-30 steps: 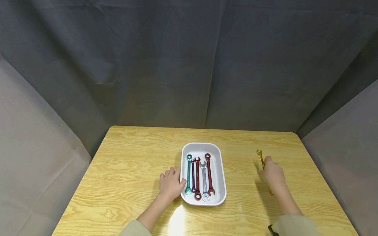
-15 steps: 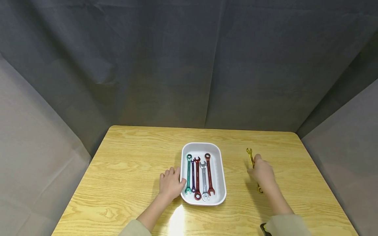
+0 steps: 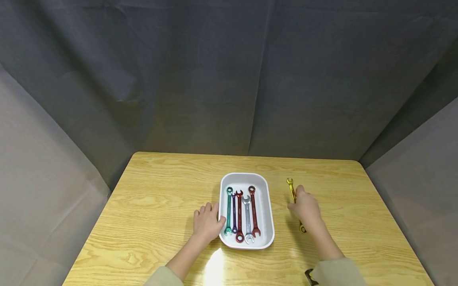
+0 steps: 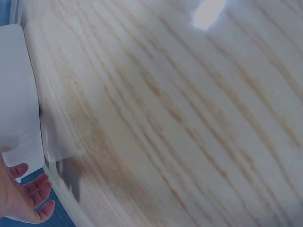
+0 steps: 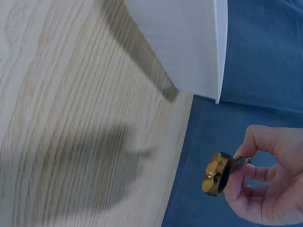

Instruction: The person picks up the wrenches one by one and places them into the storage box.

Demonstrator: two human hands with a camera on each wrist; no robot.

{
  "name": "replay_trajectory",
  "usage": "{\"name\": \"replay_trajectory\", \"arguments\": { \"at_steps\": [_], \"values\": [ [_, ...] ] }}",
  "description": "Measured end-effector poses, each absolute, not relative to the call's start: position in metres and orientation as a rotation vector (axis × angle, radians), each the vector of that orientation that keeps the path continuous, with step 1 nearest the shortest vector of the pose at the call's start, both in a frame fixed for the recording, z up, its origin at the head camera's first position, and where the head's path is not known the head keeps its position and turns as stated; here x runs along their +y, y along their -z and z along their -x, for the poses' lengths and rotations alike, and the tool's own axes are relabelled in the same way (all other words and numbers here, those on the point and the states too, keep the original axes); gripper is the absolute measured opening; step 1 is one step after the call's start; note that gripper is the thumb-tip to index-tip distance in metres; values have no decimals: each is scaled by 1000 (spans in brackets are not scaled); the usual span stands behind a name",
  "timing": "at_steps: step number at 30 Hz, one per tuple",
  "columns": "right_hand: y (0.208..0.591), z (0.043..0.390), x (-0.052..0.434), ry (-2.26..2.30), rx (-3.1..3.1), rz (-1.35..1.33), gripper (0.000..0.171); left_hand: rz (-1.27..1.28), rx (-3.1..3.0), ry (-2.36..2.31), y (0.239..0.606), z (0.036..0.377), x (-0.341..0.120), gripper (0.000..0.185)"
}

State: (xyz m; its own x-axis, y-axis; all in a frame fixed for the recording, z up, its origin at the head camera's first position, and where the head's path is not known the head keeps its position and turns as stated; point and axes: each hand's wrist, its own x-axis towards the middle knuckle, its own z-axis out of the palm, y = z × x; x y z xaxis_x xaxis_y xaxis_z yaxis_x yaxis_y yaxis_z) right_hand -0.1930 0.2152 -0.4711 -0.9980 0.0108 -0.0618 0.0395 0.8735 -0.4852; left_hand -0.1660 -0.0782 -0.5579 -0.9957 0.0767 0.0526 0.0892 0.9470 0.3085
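Moved: since the earlier frames the right hand (image 3: pixel 304 208) and the gold wrench (image 3: pixel 291 188) have been carried to the left, and they are now nearer to the white tray (image 3: pixel 225 180)
Right hand: the gold wrench is pinched by the curled fingers around its shaft; in the right wrist view its ring end (image 5: pixel 217 174) is seen sticking out of the fingers (image 5: pixel 244 182)
Gold wrench: it is found to the right of the tray, well apart from it, with the open end pointed to the far side
Left hand: the left hand (image 3: pixel 206 223) is laid flat on the wooden table (image 3: pixel 154 190) with the fingers spread, and the near left edge of the tray is touched by it
Tray: five wrenches are laid side by side in it, green (image 3: pixel 228 210), purple (image 3: pixel 234 212), dark red (image 3: pixel 239 216), silver (image 3: pixel 247 218) and red (image 3: pixel 253 210)
Behind: a dark grey cloth (image 3: pixel 229 79) is hung around the table
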Motion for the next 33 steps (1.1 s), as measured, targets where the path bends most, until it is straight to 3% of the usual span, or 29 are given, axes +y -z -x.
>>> {"name": "replay_trajectory", "arguments": {
  "at_steps": [33],
  "values": [
    [478,198,157,733,3016,-45,39,131,-3040,497,558,166,-76,46]
  ]
}}
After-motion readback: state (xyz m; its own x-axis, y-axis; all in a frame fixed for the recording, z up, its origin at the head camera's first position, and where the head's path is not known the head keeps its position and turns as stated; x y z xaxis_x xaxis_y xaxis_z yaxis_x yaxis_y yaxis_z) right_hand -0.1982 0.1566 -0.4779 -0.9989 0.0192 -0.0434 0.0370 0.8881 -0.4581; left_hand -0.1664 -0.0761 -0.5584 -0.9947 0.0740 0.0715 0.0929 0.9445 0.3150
